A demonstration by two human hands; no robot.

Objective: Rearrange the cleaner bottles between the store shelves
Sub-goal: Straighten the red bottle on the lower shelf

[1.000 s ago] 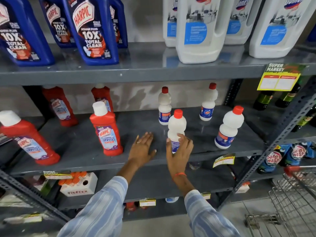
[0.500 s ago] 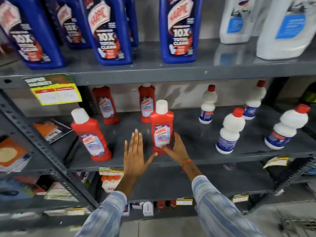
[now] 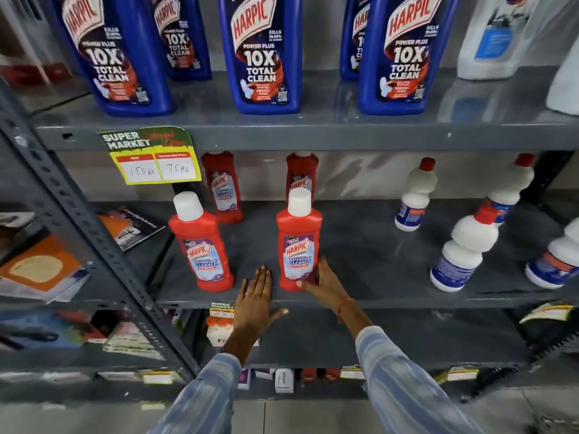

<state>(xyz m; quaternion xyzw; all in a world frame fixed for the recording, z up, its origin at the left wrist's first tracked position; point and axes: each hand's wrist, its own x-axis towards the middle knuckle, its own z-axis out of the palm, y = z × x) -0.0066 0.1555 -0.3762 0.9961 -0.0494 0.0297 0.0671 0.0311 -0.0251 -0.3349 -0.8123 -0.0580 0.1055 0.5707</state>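
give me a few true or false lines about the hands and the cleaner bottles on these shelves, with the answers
1. The right hand touches the front red bathroom cleaner bottle with a white cap. True.
2. The left hand holds a bottle. False: it lies flat and open on the grey metal middle shelf.
3. Tall blue toilet cleaner bottles stand on the top shelf. True.
4. The small white bottles with red caps stand left of the red ones. False: they stand to the right.

Bright, even overhead light; soft glare on the middle shelf point(image 3: 376, 245); wide-angle bending and blur toward frame edges.
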